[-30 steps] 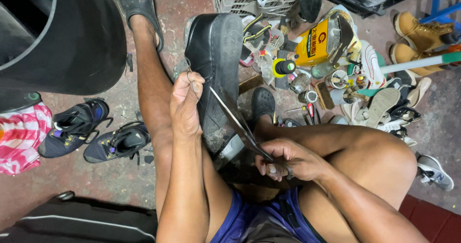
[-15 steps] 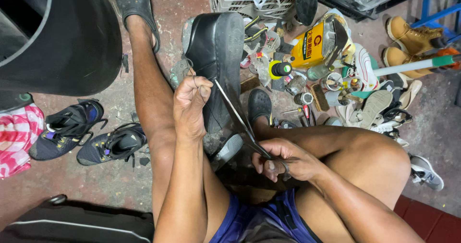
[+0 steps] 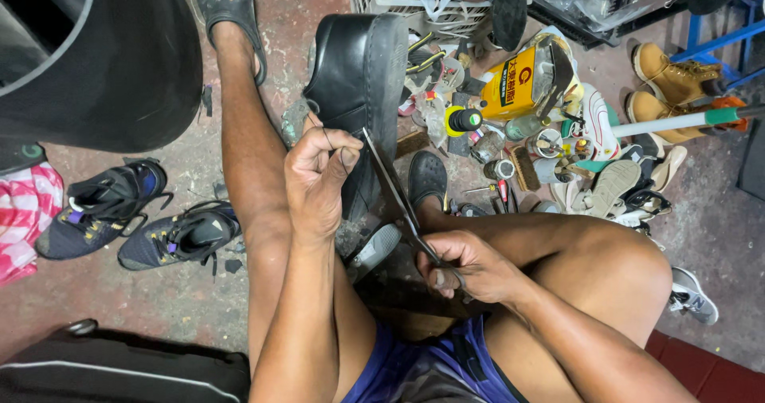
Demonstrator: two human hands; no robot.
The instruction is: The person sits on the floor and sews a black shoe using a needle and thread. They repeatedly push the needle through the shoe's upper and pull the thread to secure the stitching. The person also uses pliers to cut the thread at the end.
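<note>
Black shoe (image 3: 362, 92) is propped upright between the seated person's legs, sole turned rightward, and serves as the landmark. Left of it, a large dark tub (image 3: 96, 60) fills the upper corner, and lower left of it a pair of dark sneakers (image 3: 139, 220) lies on the concrete floor (image 3: 159, 307). Right of the shoe, a yellow can (image 3: 518, 84) stands among scattered tools and sandals. Against the shoe's lower side, the left hand (image 3: 319, 180) is closed, a thin thread pinched between thumb and fingers. Below and right of the shoe, the right hand (image 3: 466, 267) is clenched around the handles of scissors (image 3: 398, 196), whose blades slant up to the shoe's sole. Compared with half a second earlier, the hands and shoe are seen essentially unchanged; only the view has shifted slightly.
</note>
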